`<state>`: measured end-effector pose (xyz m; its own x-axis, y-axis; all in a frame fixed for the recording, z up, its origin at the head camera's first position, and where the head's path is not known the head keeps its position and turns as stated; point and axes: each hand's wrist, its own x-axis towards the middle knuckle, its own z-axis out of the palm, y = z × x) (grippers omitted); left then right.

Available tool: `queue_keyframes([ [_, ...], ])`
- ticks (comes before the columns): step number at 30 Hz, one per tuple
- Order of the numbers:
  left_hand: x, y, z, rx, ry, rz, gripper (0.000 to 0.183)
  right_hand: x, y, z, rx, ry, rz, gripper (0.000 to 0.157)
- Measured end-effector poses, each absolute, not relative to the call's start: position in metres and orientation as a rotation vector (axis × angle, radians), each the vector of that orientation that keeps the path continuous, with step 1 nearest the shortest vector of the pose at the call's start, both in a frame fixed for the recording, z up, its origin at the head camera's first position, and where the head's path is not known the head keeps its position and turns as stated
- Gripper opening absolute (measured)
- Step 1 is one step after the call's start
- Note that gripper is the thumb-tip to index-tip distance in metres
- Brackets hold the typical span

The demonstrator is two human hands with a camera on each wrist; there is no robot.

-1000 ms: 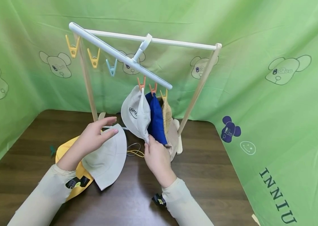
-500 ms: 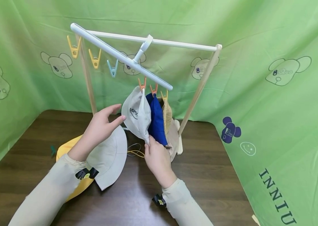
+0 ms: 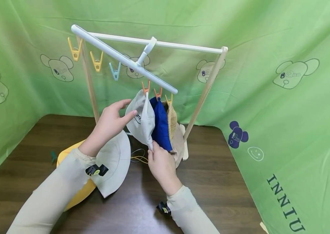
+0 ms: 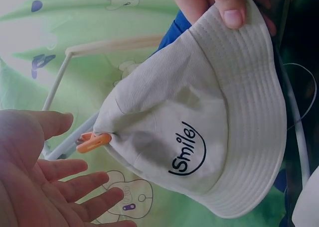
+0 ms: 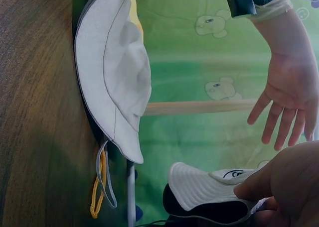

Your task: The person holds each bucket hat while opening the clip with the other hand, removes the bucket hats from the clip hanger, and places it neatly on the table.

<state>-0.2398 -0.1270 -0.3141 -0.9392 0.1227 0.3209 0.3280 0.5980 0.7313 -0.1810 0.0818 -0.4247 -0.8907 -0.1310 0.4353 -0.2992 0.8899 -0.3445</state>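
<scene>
Mid-frame, a white cloth bucket hat [image 3: 148, 125] is pinched by the right hand [image 3: 162, 164], apparently for adjustment; the empty left hand [image 3: 111, 121] seems needed.

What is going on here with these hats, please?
A person is handling a white "Smile" hat. Their right hand pinches its brim, while an orange clip holds it on the pale blue hanger. The left hand is open beside this hat and grips nothing. A blue hat and a tan knitted hat hang next to it. A pale hat and a yellow hat lie overlapping on the table.
</scene>
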Motion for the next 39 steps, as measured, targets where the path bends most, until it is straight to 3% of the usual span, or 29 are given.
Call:
queue_keyframes([
  [29, -0.291, -0.094, -0.289, -0.297, -2.529, -1.362, 0.067, -0.177, 0.079, -0.424, 0.341, -2.642, 0.53, 0.034],
  [39, -0.301, -0.08, -0.275, -0.303, -2.525, -1.257, 0.052, -0.177, 0.078, -0.425, 0.368, -2.614, 0.53, 0.032],
])
